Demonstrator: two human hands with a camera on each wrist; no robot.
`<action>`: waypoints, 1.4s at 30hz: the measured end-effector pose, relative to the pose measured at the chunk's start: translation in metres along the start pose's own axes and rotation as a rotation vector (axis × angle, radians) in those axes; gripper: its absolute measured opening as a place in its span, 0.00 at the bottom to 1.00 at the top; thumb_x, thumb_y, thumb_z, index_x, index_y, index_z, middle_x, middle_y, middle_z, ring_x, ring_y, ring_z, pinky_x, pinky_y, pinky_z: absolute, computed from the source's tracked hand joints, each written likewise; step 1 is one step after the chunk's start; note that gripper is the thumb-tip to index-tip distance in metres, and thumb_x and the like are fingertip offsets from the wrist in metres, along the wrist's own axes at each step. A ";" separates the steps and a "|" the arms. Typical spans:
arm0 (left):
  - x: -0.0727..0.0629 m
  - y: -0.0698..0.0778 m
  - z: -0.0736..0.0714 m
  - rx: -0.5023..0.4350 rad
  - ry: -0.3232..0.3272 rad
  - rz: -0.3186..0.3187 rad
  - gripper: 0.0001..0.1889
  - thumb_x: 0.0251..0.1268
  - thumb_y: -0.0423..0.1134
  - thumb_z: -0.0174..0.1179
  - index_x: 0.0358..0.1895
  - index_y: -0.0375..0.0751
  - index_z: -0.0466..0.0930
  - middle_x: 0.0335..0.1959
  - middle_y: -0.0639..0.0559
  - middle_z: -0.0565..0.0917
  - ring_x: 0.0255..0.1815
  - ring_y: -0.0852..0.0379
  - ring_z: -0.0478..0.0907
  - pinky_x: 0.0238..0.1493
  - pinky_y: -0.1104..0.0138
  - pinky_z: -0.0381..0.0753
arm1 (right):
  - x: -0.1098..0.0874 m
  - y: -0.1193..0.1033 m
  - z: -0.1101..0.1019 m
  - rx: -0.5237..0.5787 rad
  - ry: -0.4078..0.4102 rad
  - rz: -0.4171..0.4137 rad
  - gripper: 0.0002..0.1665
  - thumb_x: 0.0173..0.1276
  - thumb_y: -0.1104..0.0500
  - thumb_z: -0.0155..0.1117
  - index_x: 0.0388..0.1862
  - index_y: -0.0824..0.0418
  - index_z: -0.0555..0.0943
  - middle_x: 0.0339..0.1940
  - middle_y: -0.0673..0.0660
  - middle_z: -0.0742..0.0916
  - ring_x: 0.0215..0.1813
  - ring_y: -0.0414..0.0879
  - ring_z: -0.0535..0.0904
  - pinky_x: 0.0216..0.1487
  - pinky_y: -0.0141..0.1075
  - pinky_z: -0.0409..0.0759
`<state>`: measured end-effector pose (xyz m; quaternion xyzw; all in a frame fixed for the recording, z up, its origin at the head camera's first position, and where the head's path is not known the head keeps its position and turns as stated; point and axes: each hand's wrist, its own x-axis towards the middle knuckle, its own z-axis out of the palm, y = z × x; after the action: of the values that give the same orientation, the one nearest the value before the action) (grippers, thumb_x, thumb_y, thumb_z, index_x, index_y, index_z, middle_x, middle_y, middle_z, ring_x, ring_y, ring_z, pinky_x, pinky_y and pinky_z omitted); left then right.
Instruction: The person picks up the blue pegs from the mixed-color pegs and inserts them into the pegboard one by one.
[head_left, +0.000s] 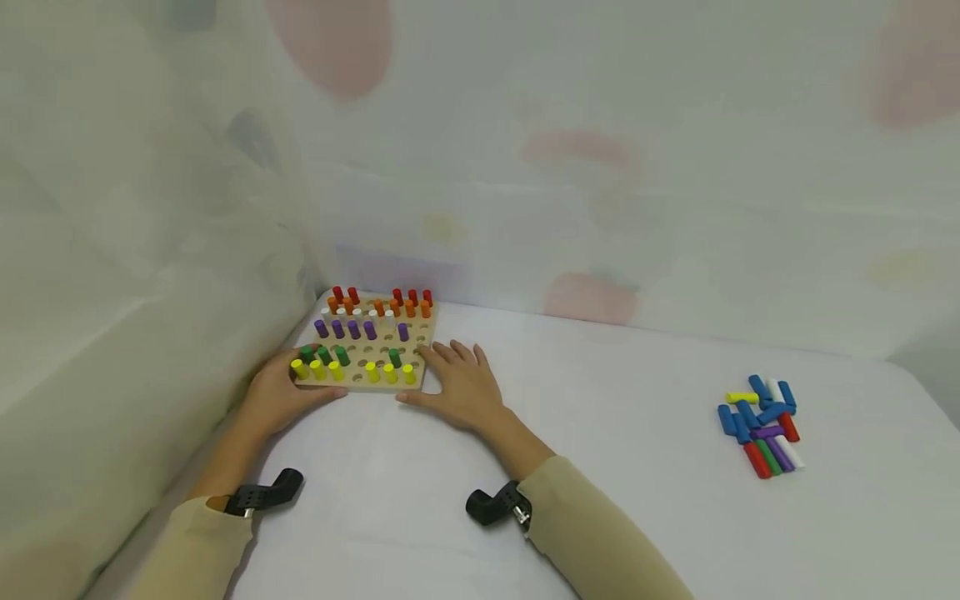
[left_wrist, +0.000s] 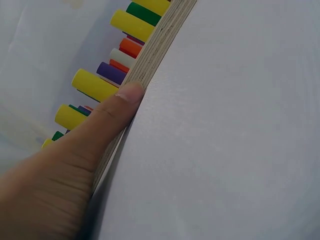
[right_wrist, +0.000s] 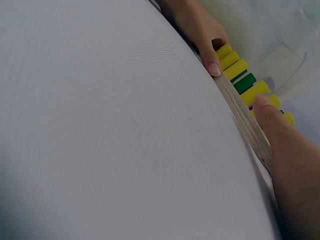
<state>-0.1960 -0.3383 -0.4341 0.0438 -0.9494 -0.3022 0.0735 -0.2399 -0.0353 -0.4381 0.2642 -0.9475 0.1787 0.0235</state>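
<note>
A wooden pegboard (head_left: 360,386) lies on the table, with rows of red, orange, white, purple, green and yellow pegs standing in it. Some holes between them are bare. My left hand (head_left: 279,392) grips its front left corner, fingers along the left side. In the left wrist view the thumb (left_wrist: 117,107) presses against the layered front edge. At the right side, my right hand (head_left: 467,387) spreads its fingers, index fingertip right at the board's edge. The right wrist view shows its thumb (right_wrist: 270,117) by the front edge, overlapping the yellow pegs (right_wrist: 256,91).
A loose pile of blue, red, white, purple, green and yellow pegs (head_left: 771,414) lies far right on the white tabletop (head_left: 600,433). Patterned fabric (head_left: 600,225) hangs behind the table. More fabric (head_left: 150,292) rises close beside the left arm.
</note>
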 end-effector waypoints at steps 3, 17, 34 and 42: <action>0.000 -0.004 -0.004 0.001 -0.001 -0.008 0.53 0.47 0.69 0.73 0.72 0.37 0.68 0.54 0.39 0.79 0.51 0.45 0.79 0.50 0.59 0.81 | 0.004 -0.004 0.002 -0.039 -0.014 -0.006 0.54 0.60 0.14 0.45 0.80 0.37 0.61 0.81 0.47 0.68 0.84 0.53 0.57 0.85 0.58 0.47; -0.002 -0.007 -0.018 0.174 -0.067 0.006 0.60 0.48 0.72 0.70 0.75 0.30 0.62 0.67 0.23 0.72 0.60 0.29 0.71 0.60 0.35 0.76 | -0.003 -0.014 0.002 -0.044 0.002 -0.003 0.51 0.63 0.18 0.49 0.79 0.43 0.65 0.80 0.49 0.69 0.83 0.50 0.61 0.85 0.53 0.54; -0.012 0.037 0.007 0.232 -0.093 0.127 0.56 0.46 0.76 0.68 0.72 0.37 0.71 0.64 0.27 0.78 0.65 0.20 0.71 0.61 0.29 0.72 | -0.049 0.029 -0.023 0.049 0.026 0.011 0.47 0.67 0.23 0.54 0.76 0.49 0.70 0.78 0.52 0.73 0.82 0.50 0.63 0.85 0.50 0.55; -0.010 0.069 0.036 0.194 -0.105 0.209 0.57 0.43 0.77 0.69 0.71 0.38 0.72 0.60 0.32 0.83 0.59 0.32 0.80 0.58 0.38 0.79 | -0.081 0.064 -0.038 0.072 0.054 0.052 0.47 0.66 0.26 0.58 0.76 0.50 0.70 0.77 0.53 0.74 0.81 0.51 0.64 0.84 0.50 0.57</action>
<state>-0.1946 -0.2605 -0.4246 -0.0644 -0.9761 -0.2014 0.0500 -0.2049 0.0684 -0.4343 0.2350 -0.9460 0.2203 0.0351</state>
